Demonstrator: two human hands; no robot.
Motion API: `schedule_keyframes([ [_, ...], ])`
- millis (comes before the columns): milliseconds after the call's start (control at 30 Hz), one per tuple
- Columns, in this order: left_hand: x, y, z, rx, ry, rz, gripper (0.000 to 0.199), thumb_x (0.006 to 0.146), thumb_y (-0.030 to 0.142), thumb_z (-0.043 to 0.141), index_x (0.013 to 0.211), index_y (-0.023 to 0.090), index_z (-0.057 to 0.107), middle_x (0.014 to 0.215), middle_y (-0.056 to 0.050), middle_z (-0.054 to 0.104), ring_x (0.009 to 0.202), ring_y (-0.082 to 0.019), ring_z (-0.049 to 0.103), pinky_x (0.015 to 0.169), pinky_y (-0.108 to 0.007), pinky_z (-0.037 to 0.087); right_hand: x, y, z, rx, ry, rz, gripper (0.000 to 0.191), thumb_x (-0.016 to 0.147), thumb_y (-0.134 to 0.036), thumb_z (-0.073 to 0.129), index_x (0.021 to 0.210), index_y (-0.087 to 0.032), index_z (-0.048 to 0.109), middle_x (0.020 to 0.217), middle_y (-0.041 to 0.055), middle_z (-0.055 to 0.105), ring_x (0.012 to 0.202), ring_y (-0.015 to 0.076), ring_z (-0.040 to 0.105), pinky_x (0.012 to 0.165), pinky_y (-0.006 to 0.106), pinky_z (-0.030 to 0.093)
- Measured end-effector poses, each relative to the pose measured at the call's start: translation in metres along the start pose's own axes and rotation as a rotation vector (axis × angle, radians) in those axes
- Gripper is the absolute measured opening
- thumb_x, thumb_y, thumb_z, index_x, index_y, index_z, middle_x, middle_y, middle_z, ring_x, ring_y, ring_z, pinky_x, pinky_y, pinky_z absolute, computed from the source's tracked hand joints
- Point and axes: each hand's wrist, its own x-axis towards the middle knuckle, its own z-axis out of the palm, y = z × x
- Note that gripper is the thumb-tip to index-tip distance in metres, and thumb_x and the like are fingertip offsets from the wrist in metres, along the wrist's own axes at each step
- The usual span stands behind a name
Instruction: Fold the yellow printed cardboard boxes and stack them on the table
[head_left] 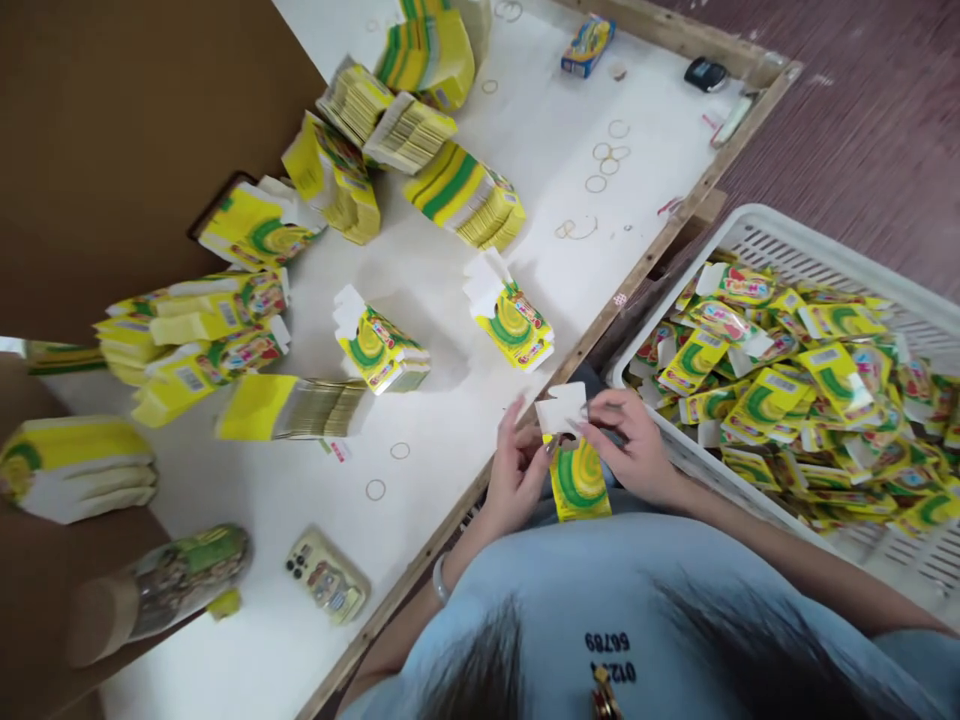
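A yellow and green printed carton (581, 480) is held between my two hands, over my lap at the table's front edge. Its white end flaps (562, 408) stand open at the top. My left hand (519, 465) grips the carton's left side, thumb near the cut-out below the flaps. From the right, my right hand (626, 445) pinches the flap area between thumb and fingers. On the table just beyond my hands lies a similar flat carton (514, 325) with its flaps up. A small stack of flat cartons (382, 345) sits to its left.
On my right stands a white plastic basket (757, 225) heaped with cartons. More carton bundles (469, 195) spread over the white table (442, 430). Also there are a phone (328, 577), a jar (191, 575), rubber bands (609, 158), a blue box (589, 45) and a dark object (705, 74). A wooden rim (630, 270) edges the table.
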Motion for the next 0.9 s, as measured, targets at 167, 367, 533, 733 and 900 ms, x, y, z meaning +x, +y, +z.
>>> schedule_keyframes([
  [167, 0.0, -0.005, -0.001, -0.012, -0.097, 0.005, 0.067, 0.103, 0.068, 0.043, 0.134, 0.016, 0.071, 0.11, -0.015, 0.079, 0.079, -0.02, 0.073, 0.064, -0.029, 0.059, 0.001, 0.007, -0.025, -0.188, -0.238, -0.397, 0.038, 0.1, -0.053, 0.063, 0.118, -0.023, 0.077, 0.117, 0.0128, 0.08, 0.109, 0.0255, 0.077, 0.098, 0.042, 0.065],
  [367, 0.004, 0.01, 0.0, 0.137, -0.005, -0.058, 0.049, 0.098, 0.059, 0.064, 0.11, 0.015, 0.081, 0.11, -0.014, 0.082, 0.09, -0.021, 0.077, 0.075, -0.028, 0.06, 0.001, -0.016, -0.031, 0.05, -0.421, 0.118, 0.05, 0.092, -0.048, 0.074, 0.136, -0.025, 0.069, 0.12, 0.0102, 0.078, 0.096, 0.0217, 0.078, 0.077, 0.034, 0.066],
  [533, 0.006, 0.015, 0.002, 0.125, -0.034, -0.057, 0.049, 0.096, 0.059, 0.065, 0.114, 0.015, 0.079, 0.114, -0.014, 0.082, 0.093, -0.022, 0.078, 0.081, -0.029, 0.061, 0.006, -0.03, -0.024, 0.276, -0.482, 0.355, 0.044, 0.083, -0.024, 0.073, 0.126, -0.022, 0.066, 0.099, 0.0022, 0.079, 0.084, 0.0171, 0.076, 0.071, 0.027, 0.062],
  [733, 0.004, 0.012, 0.003, 0.149, -0.035, -0.026, 0.044, 0.1, 0.053, 0.062, 0.119, 0.016, 0.076, 0.117, -0.014, 0.08, 0.09, -0.021, 0.077, 0.08, -0.03, 0.062, 0.01, -0.029, -0.029, 0.236, -0.494, 0.361, 0.046, 0.081, -0.022, 0.072, 0.127, -0.022, 0.066, 0.097, 0.0014, 0.078, 0.078, 0.0151, 0.074, 0.071, 0.027, 0.06],
  [900, 0.006, 0.007, 0.002, 0.165, -0.035, -0.008, 0.043, 0.101, 0.052, 0.061, 0.117, 0.015, 0.076, 0.12, -0.015, 0.08, 0.096, -0.022, 0.077, 0.082, -0.031, 0.061, 0.01, -0.029, -0.027, 0.323, -0.497, 0.386, 0.051, 0.079, -0.023, 0.075, 0.129, -0.022, 0.064, 0.112, 0.005, 0.078, 0.093, 0.0187, 0.076, 0.078, 0.03, 0.064],
])
